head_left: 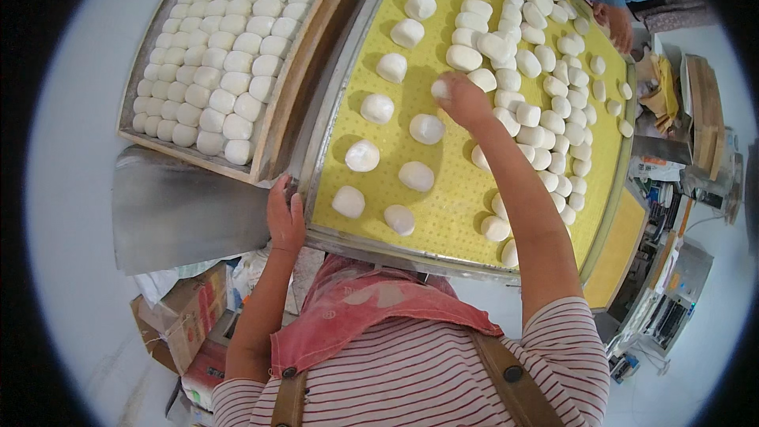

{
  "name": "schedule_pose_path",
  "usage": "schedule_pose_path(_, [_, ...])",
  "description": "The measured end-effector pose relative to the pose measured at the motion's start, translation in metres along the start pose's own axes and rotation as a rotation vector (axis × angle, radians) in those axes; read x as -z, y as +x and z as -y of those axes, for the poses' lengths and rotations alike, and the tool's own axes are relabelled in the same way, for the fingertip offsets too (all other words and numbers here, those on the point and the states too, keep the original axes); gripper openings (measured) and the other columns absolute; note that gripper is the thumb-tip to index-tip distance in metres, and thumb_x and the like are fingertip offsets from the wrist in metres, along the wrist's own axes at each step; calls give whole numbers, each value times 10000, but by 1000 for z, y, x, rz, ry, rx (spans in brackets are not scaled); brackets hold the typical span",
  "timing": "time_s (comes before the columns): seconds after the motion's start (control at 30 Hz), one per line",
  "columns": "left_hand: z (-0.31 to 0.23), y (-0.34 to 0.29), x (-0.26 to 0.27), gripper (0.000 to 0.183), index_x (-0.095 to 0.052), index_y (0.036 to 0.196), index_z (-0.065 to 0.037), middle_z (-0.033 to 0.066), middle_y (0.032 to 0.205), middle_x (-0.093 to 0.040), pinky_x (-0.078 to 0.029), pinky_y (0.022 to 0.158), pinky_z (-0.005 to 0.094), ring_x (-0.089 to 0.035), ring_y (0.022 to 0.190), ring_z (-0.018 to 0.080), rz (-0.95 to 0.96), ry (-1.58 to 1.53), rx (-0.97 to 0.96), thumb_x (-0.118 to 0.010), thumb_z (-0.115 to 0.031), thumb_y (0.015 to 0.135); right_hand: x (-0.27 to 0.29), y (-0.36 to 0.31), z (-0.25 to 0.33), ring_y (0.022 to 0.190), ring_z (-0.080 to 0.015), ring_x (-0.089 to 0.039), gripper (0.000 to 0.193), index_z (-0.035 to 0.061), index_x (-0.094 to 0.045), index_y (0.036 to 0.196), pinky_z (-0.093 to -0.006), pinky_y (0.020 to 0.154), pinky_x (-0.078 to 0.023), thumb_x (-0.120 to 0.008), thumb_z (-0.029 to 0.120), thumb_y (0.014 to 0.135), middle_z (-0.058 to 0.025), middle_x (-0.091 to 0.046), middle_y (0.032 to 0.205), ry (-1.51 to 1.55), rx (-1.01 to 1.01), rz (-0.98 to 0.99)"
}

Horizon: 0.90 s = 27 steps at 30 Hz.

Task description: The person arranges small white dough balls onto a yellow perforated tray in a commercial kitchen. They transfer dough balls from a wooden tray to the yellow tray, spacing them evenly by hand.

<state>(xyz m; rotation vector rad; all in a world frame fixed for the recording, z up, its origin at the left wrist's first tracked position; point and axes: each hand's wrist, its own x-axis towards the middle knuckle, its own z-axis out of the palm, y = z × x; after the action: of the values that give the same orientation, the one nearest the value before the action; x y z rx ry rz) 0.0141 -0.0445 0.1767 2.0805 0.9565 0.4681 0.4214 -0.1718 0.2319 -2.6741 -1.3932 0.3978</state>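
My right hand (466,101) reaches over the yellow dotted work surface (466,166), its fingers closed on a white dough ball (440,90). Just beyond it sits another dough piece (482,79), at the edge of a dense cluster (553,107). To the left, spaced dough balls stand in two loose rows, among them one (427,129) nearest my right hand on that side. My left hand (286,220) is empty, thumb and fingers apart, by the near corner of the wooden tray (267,160) and the table's metal rim. Whether its fingertips touch the tray, I cannot tell.
The wooden tray at the left holds closely packed rows of dough balls (213,55). Across the table, another person's hand (617,25) rests near the far right rim. A cardboard box (190,312) stands low at the left; shelves with tools (672,292) are at the right.
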Motion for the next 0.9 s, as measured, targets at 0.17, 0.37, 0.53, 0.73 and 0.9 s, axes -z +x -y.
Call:
schedule_pose_path(0.17, [3,-1,-1,396,-475,1318,10,213,1306,-528,-376,1054,427,-508,1204,373,-10,-8,-2,-496,-135,951,3,7,23,979,-360,-633,505,74,-519,1225,-461,807,-531,-729,274,810,-185,-608,1095,-17,-54,-15])
schedule_pose_path(0.37, [4,-2,-2,407,-467,1325,18,210,1311,-527,-373,1058,425,-502,1215,367,3,-31,13,-500,-144,954,4,20,29,928,-332,-661,337,72,-530,1165,-447,711,-557,-636,162,858,-164,-589,1070,-101,-9,61])
schedule_pose_path(0.53, [7,0,-4,411,-467,1327,25,215,1312,-528,-373,1058,426,-502,1216,368,5,-18,27,-506,-150,956,-29,34,24,920,-337,-663,302,71,-528,1144,-465,709,-553,-607,194,879,-169,-577,1102,-245,-81,39])
schedule_pose_path(0.73, [6,-2,-1,410,-464,1326,34,222,1300,-533,-373,1056,431,-510,1204,372,11,22,28,-497,-156,965,18,17,29,1035,-346,-616,416,76,-528,1195,-492,831,-517,-630,297,857,-170,-577,1140,25,-55,-108])
schedule_pose_path(0.9, [5,0,-5,400,-468,1316,38,226,1288,-536,-377,1048,436,-514,1192,377,-3,15,-24,-488,-172,976,12,-9,-36,1110,-329,-574,458,90,-549,1194,-474,870,-503,-698,281,805,-145,-588,1122,-38,-100,-311])
